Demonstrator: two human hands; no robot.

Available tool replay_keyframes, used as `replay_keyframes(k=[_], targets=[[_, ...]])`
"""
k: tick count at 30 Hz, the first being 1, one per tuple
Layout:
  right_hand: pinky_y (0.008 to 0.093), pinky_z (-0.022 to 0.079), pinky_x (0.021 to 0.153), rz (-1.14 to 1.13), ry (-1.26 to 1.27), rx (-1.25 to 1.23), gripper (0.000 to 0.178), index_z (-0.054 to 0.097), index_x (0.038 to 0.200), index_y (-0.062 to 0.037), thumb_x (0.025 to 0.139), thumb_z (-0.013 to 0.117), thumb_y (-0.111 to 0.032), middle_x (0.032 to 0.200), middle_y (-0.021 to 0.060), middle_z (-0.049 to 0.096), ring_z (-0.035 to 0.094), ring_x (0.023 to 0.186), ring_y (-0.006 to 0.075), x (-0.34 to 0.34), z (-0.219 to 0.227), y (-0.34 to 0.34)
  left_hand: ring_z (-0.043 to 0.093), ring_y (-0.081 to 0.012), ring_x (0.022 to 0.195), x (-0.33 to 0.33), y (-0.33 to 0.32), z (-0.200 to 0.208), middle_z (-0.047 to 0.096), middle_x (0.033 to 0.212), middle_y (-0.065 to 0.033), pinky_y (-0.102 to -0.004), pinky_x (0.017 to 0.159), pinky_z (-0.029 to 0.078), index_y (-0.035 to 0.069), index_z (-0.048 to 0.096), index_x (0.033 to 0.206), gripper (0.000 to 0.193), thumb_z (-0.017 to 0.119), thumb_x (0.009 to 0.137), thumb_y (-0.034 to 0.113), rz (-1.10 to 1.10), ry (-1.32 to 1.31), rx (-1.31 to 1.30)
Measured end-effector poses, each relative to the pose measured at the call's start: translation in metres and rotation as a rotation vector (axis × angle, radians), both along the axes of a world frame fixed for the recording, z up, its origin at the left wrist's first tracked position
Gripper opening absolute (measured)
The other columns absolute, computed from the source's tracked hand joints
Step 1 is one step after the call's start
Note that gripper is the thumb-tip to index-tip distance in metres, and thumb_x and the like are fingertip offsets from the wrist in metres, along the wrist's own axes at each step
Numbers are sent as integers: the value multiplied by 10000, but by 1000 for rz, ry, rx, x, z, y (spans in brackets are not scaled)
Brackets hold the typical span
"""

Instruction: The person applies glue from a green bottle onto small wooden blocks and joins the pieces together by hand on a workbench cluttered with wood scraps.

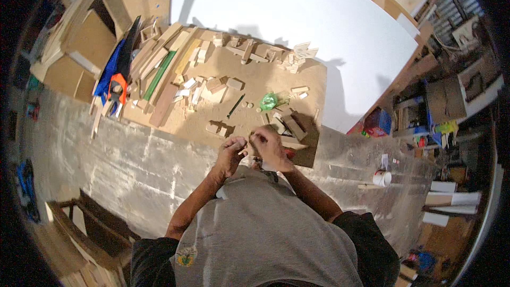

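Close together at the near edge of the work table [196,119], my two hands are raised in front of my shirt. My left hand [231,155] has its fingers pinched on something too small to make out. Curled beside it, my right hand [270,148] is also closed, and its fingers hide whatever is in them. Just beyond them lie a small wooden piece [217,128], a dark green pencil-like stick [236,106] and a few small wooden discs [247,105]. A crumpled translucent green object [268,101] sits farther back. Stacked wood offcuts [293,127] lie beyond my right hand.
Long wooden strips [175,74], one of them green [159,76], cover the table's left side, near a saw with an orange handle [117,87]. Small wooden blocks [247,52] line the back, before a large white board [297,10]. A white bucket [381,178] stands right.
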State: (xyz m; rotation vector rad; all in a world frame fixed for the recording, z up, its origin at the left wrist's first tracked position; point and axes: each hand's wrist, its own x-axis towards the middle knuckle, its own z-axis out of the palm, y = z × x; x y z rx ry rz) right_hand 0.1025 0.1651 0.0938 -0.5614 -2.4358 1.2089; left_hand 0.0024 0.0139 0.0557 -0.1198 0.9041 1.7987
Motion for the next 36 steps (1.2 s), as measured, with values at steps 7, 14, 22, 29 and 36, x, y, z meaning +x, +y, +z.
replay_keyframes(k=[7, 14, 22, 29, 36], targets=[[469, 480, 879, -88, -107, 365, 401, 601, 1167, -38, 800, 707, -158, 1250, 211, 522, 569, 1066, 398, -43, -16, 88, 591, -133, 887, 34, 2, 13, 638, 931, -7, -328, 760, 473, 106, 645, 949, 82, 680, 887, 147, 52, 40, -88], [445, 493, 851, 73, -105, 325, 203, 656, 1031, -26, 848, 654, -114, 1094, 201, 539, 572, 1002, 380, -52, -42, 123, 606, -149, 855, 59, 1, 4, 649, 924, -17, -307, 745, 488, 69, 652, 979, 105, 674, 896, 129, 214, 10, -89], [447, 497, 809, 132, -11, 351, 225, 629, 1076, -63, 871, 638, -156, 1071, 159, 552, 596, 956, 369, -48, -36, 138, 632, -137, 910, 53, 3, 18, 675, 964, -23, -327, 766, 515, 84, 673, 986, 93, 661, 894, 73, 294, -33, 78], [449, 493, 821, 265, -139, 378, 234, 621, 1091, -48, 885, 622, -159, 1122, 157, 559, 603, 986, 365, -50, -34, 137, 616, -155, 890, 49, 9, 38, 674, 962, -38, -316, 722, 494, 86, 677, 1017, 140, 666, 883, 48, 285, 17, 216], [462, 488, 802, 133, -9, 306, 202, 596, 1082, -24, 918, 581, -140, 1017, 184, 611, 606, 947, 383, -45, -33, 146, 613, -152, 881, 47, 11, 39, 666, 942, -35, -304, 708, 495, 80, 672, 1024, 140, 675, 884, 72, 295, 47, 199]])
